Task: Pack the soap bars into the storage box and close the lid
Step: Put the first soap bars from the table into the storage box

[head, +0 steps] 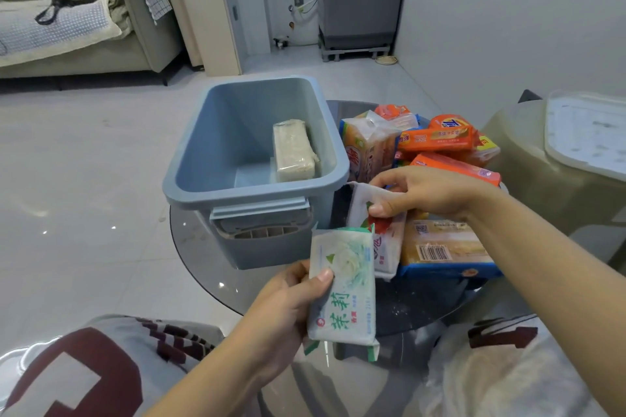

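Already the left hand [284,308] is closed around a green-and-white soap bar [343,284], thumb pressed flat on the wrapper's face and fingers behind it, so the bar stands nearly upright just in front of the box's near wall, ready, I judge, to be lifted over the rim. Meanwhile the right hand [426,193] pinches the top edge of a white soap bar with a red mark [376,223], thumb and forefinger shut on the wrapper, apparently drawing it out of the pile where it leans between the box and a blue-trimmed pack with a barcode [440,247]. The blue storage box [189,179] sits open on a round glass table [200,247], close to the table's left edge, with one pale wrapped bar [293,152] lying against its right inner wall; most of the floor of the box is bare, so there is plenty of room to lay bars side by side on the left. The remaining soap, orange packs [437,139] and a yellow bag, is heaped just beside the box's right wall, touching it, which keeps the reach short. A translucent lid [589,132] rests well apart on a stool to the right. The clear path in is straight up and over the near rim, above the handle; packing seems barely begun.
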Motion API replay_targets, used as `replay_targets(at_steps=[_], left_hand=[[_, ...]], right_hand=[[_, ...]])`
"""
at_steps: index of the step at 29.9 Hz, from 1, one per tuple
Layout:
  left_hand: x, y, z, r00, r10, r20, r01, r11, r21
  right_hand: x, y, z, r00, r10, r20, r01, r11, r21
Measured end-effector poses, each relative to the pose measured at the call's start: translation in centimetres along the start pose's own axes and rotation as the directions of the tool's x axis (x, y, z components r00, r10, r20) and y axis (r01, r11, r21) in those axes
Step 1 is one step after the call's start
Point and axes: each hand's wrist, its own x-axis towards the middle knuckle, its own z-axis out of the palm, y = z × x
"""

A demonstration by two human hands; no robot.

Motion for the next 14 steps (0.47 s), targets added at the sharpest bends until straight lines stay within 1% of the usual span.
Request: replay_targets(at_steps=[4, 8, 11, 14], left_hand=[[-0.8, 0.9, 0.4, 0.994, 0.073, 0.080, -0.075, 0.997, 0.026], [-1.6, 3.2, 1.4, 0.982, 0.160, 0.096, -0.172, 0.976, 0.131], [-2.1, 5.1, 2.3, 0.964, 0.233, 0.128, -0.255, 0.947, 0.198], [-2.7, 6.2, 3.3, 0.955, 0.256, 0.147, -0.282, 0.940, 0.194]], right_hand=[[-1.9, 0.5, -0.9, 0.991, -0.102, -0.089, 0.117, 0.978, 0.175], [-3.0, 0.2, -2.3, 0.966, -0.168, -0.197, 0.233, 0.898, 0.374], [-3.0, -0.4, -2.7, 0.937, -0.168, -0.306, 0.313, 0.794, 0.522], [-2.8, -1.1, -2.6, 0.895, -0.153, -0.420, 0.384, 0.742, 0.549]])
